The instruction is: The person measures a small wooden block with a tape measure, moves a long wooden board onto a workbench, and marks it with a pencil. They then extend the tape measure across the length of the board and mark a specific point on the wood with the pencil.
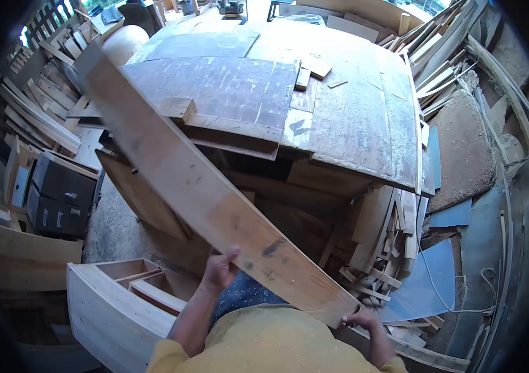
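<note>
A long wooden plank [196, 186] slants across the middle, from the upper left down to the lower right, with dark stains near its lower part. My left hand [221, 268] grips its near edge, thumb showing on top and fingers hidden underneath. At the plank's lower right end, my right hand [364, 319] is closed around the corner. The far end of the plank reaches out past the left side of the worktable [364, 124] and overlaps it in this view.
Small wood offcuts [302, 79] lie on the dusty worktable. Scrap wood [395, 236] is piled beneath its right side. A pale drawer-like wooden box [115, 304] stands at lower left, a black case [62, 193] behind it. Boards lean along both sides, and a cable [445, 304] runs at right.
</note>
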`<act>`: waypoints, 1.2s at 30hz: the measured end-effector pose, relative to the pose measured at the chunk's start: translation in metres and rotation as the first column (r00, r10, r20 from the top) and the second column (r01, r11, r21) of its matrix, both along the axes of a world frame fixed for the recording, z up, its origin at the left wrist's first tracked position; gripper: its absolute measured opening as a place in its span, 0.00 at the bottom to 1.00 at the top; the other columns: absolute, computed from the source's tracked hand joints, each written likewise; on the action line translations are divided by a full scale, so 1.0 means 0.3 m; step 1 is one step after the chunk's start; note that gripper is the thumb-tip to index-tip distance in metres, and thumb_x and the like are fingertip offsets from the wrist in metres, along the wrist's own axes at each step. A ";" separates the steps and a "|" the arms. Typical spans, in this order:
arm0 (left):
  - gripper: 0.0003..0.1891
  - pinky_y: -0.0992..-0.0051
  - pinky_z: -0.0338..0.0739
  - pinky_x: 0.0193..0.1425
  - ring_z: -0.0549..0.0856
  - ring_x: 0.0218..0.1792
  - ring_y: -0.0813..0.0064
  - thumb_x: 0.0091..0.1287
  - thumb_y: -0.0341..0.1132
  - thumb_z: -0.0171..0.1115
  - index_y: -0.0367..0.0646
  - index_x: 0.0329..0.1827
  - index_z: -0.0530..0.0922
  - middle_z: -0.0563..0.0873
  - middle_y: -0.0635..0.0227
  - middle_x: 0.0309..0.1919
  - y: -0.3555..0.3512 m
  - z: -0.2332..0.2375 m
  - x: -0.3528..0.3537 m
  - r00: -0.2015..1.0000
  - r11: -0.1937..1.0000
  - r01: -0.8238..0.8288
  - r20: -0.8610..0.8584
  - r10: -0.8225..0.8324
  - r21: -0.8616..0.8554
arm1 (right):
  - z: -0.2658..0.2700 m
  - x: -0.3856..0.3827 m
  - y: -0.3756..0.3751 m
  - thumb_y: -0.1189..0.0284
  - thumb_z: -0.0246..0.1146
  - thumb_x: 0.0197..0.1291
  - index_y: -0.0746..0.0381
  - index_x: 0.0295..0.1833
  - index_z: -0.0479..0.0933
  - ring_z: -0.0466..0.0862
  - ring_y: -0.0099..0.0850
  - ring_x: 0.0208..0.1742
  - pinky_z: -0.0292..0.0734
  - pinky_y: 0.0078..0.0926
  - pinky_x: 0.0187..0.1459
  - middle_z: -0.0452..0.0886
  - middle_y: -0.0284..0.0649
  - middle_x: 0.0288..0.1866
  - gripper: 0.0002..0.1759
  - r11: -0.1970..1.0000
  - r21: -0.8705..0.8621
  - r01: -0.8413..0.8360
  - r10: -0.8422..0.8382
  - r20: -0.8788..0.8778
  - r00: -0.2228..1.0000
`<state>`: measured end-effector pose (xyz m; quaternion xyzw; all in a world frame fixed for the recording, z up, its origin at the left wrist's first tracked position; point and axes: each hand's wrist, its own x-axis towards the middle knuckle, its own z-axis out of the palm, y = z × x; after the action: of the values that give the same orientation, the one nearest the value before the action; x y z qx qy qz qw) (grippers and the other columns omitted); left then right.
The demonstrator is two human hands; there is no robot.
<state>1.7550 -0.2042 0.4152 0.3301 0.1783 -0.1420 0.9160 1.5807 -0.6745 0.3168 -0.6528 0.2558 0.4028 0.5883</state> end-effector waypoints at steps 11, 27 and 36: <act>0.26 0.62 0.77 0.66 0.82 0.60 0.68 0.68 0.32 0.68 0.35 0.67 0.71 0.82 0.60 0.58 -0.642 0.013 0.663 0.664 0.676 0.728 0.128 -0.737 0.114 | 0.150 -0.413 0.569 0.71 0.77 0.48 0.64 0.61 0.75 0.85 0.34 0.44 0.82 0.33 0.45 0.84 0.39 0.47 0.33 0.597 0.041 0.801 -0.801 -0.026 0.598; 0.17 0.58 0.81 0.49 0.87 0.43 0.50 0.66 0.44 0.68 0.40 0.48 0.83 0.87 0.51 0.39 -0.494 0.120 1.131 0.415 0.027 -0.136 0.081 -0.906 0.990 | -0.100 0.156 0.155 0.62 0.75 0.56 0.66 0.74 0.65 0.80 0.39 0.64 0.75 0.37 0.66 0.79 0.43 0.65 0.44 0.409 0.271 0.871 -0.909 0.206 0.362; 0.27 0.54 0.74 0.63 0.81 0.54 0.47 0.64 0.55 0.67 0.37 0.51 0.81 0.83 0.48 0.52 0.790 0.187 1.257 0.998 -0.687 -0.062 0.043 -0.046 0.724 | 0.012 0.155 -0.255 0.65 0.70 0.58 0.63 0.31 0.81 0.79 0.25 0.23 0.75 0.29 0.28 0.81 0.34 0.22 0.12 0.918 -0.332 0.216 -0.193 0.100 0.976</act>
<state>2.1323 0.0327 0.4712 0.9738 0.1773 0.1270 0.0651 1.6271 -0.7510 0.3204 -0.7274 0.3691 0.2670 0.5132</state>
